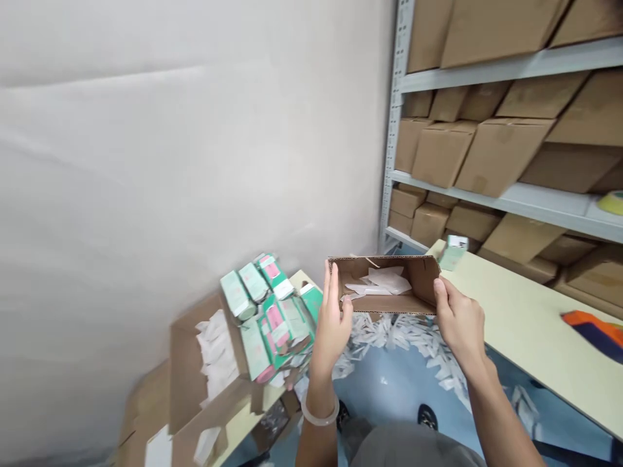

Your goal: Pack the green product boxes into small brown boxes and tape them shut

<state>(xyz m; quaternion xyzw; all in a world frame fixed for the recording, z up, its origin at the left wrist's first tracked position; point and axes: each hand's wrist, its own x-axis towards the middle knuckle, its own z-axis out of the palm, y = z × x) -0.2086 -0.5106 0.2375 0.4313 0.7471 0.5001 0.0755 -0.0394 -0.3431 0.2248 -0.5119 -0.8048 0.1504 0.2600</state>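
Note:
An open brown cardboard box (389,305) is held out in front of me, its opening toward me. White paper scraps (387,280) lie inside it. My left hand (333,324) presses its left end, fingers stretched along the outer side and thumb near the lower rim. At the right end, my right hand (457,321) grips the wall, thumb on the edge and the other fingers hidden behind. Left of the box, several green and pink small cartons (272,318) lie piled, slightly blurred.
A larger cardboard box (185,370) with white paper strips stands at lower left. More strips (374,331) litter the blue floor (384,376). On the right is a pale table (516,305) bearing a small green carton (455,251). Behind it, metal shelves (535,207) hold several cardboard boxes.

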